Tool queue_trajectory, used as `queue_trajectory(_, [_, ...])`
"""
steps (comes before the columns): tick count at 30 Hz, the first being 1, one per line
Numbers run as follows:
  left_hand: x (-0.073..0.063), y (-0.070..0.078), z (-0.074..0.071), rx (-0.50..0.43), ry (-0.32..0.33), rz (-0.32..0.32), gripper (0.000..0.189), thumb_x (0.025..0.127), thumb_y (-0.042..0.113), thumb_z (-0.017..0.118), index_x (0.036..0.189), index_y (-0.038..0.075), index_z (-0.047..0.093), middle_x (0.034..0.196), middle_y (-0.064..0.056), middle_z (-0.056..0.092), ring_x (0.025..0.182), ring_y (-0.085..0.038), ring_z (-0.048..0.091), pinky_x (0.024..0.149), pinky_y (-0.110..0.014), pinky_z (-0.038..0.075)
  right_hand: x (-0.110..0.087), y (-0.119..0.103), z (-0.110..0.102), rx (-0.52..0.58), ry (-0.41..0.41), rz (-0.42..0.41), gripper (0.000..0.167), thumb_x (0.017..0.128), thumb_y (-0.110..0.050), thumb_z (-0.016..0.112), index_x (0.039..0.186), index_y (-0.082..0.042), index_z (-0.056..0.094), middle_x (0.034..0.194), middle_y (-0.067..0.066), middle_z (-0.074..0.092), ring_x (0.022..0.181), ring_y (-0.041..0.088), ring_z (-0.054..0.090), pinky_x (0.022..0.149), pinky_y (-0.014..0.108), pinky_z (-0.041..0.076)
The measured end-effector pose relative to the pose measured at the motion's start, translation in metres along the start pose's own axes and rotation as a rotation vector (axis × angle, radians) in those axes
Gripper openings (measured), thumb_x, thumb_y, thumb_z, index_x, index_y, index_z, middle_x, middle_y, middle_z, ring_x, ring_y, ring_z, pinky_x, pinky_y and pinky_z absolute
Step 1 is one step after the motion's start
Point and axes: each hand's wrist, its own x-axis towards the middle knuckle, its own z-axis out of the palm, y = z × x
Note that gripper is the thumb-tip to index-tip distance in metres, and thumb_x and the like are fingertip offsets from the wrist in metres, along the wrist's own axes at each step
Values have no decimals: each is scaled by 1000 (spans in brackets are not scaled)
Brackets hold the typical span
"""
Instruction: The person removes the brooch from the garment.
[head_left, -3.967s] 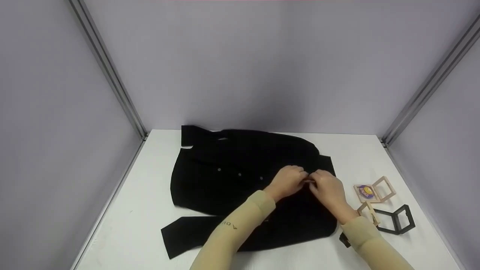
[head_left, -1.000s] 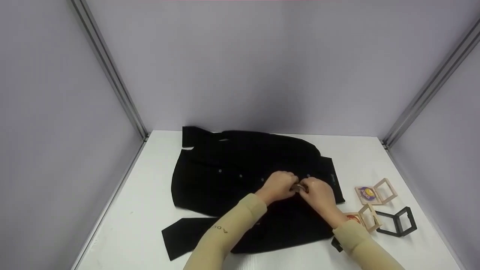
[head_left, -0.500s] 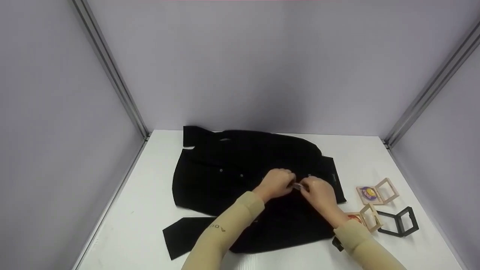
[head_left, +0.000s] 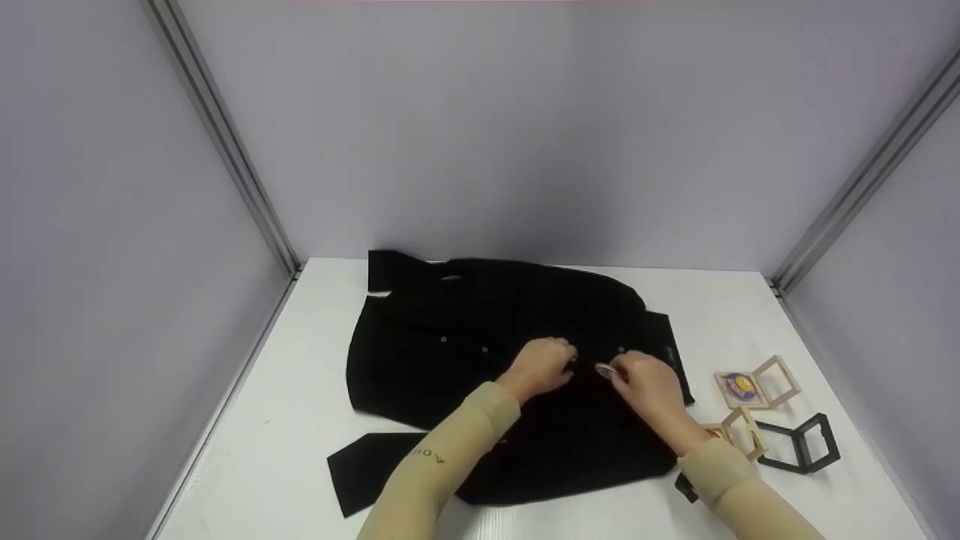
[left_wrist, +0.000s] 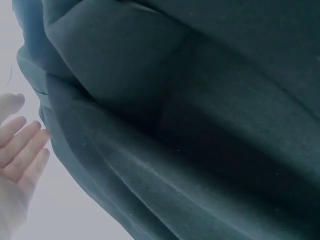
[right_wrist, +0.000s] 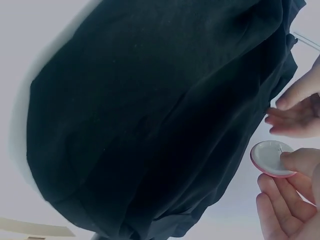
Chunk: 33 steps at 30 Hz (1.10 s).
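Observation:
My right hand (head_left: 651,384) pinches a round pin badge (head_left: 604,370) between thumb and fingers above a black garment with light buttons (head_left: 480,300), spread on the table. In the right wrist view the pin badge (right_wrist: 272,159) shows its white back with a thin pin and a reddish rim. My left hand (head_left: 538,366) is just left of the badge, apart from it, over the garment. The left wrist view shows this left hand (left_wrist: 22,155) with its fingers extended and nothing held. The garment (left_wrist: 175,125) fills most of that view.
To the right, an unfolded light wooden frame (head_left: 765,384) bears a purple and yellow badge (head_left: 741,386). Nearer stand another wooden frame (head_left: 746,433), partly behind my right forearm, and an unfolded black frame (head_left: 802,448). A dark object (head_left: 685,487) shows beside my right cuff. Grey walls surround the table.
Both hands met at the badge half a second ago. My left hand has let go and drawn left; my right hand has moved slightly right with the badge. Earlier, both worked farther back on the garment.

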Motion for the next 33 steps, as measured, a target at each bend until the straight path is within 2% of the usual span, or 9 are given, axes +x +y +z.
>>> queue_trajectory(5, [-4, -5, 4, 9, -21, -19, 26, 96, 32, 79, 116, 16, 76, 109, 0, 77, 96, -15, 74, 89, -29, 62, -1, 3, -3, -12, -16, 4, 11, 84, -9, 86, 83, -7, 76, 74, 5, 69, 63, 20, 63, 60, 42, 54])
queue_trajectory(11, [-12, -10, 11, -19, -27, -40, 20, 94, 32, 82, 104, 15, 78, 98, 0, 77, 86, -14, 73, 81, -28, 62, -5, 9, -9, -16, -20, 10, 10, 84, -6, 85, 84, -6, 75, 74, 6, 69, 63, 20, 61, 60, 43, 54])
queue_trajectory(16, [-20, -14, 13, -46, -43, -60, 21, 93, 33, 83, 101, 14, 77, 94, -1, 76, 83, -15, 72, 77, -29, 61, -8, 14, -13, -18, -28, 21, 9, 84, -6, 84, 84, -6, 75, 76, 7, 69, 63, 21, 61, 60, 44, 54])
queue_trajectory(22, [-29, -17, 15, -118, -47, -97, 33, 93, 45, 81, 99, 12, 79, 90, -3, 78, 74, -15, 71, 71, -30, 61, -9, 18, -15, -18, -48, 38, 8, 87, -8, 83, 85, -6, 75, 76, 6, 68, 61, 18, 58, 58, 42, 53])
queue_trajectory(26, [-35, -18, 20, -121, -69, -90, 41, 90, 48, 83, 110, 12, 79, 100, -4, 79, 82, -17, 74, 77, -31, 63, -10, 20, -15, -21, -51, 39, 9, 87, -9, 83, 85, -5, 75, 76, 6, 69, 61, 19, 60, 58, 42, 54])
queue_trajectory(29, [-38, -19, 24, -74, -81, -69, 44, 88, 43, 86, 119, 13, 77, 110, -3, 78, 94, -17, 75, 86, -31, 63, -11, 22, -14, -17, -51, 44, 9, 87, -9, 83, 85, -5, 75, 76, 7, 69, 61, 20, 60, 58, 43, 54])
queue_trajectory(33, [-41, -21, 27, -45, -99, -62, 41, 86, 34, 89, 120, 15, 75, 113, -2, 74, 101, -19, 73, 90, -32, 62, -12, 22, -14, -11, -54, 54, 8, 87, -8, 83, 85, -5, 75, 76, 7, 69, 61, 20, 60, 58, 44, 53])
